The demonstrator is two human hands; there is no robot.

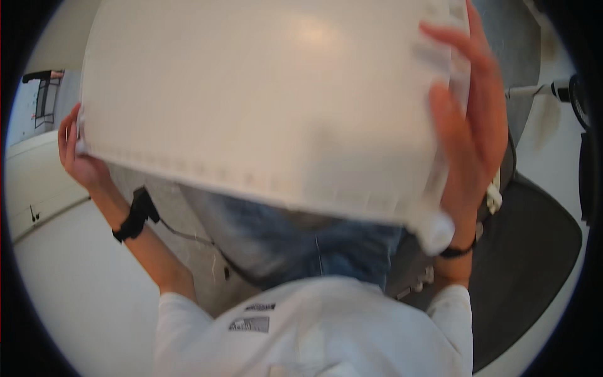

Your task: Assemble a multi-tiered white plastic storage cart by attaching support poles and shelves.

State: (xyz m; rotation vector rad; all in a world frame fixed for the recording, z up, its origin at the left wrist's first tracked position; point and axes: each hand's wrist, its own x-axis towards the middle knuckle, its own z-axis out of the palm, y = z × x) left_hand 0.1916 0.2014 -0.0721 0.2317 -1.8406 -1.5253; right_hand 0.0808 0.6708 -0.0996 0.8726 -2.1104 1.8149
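Now, a broad, smooth, white plastic-looking panel (264, 107), notched along its near edge, spans above blue denim trousers (352, 251). Its left edge sits in the bare left hand (78, 151), fingers curled around it; the bare right hand (474, 119) grips its right edge, thumb over the face.

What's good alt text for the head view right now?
A large white panel fills the upper middle, held by the left hand at its left edge and the right hand at its right edge. Below are blue jeans and a white shirt; a dark, round-cornered surface lies at lower right.
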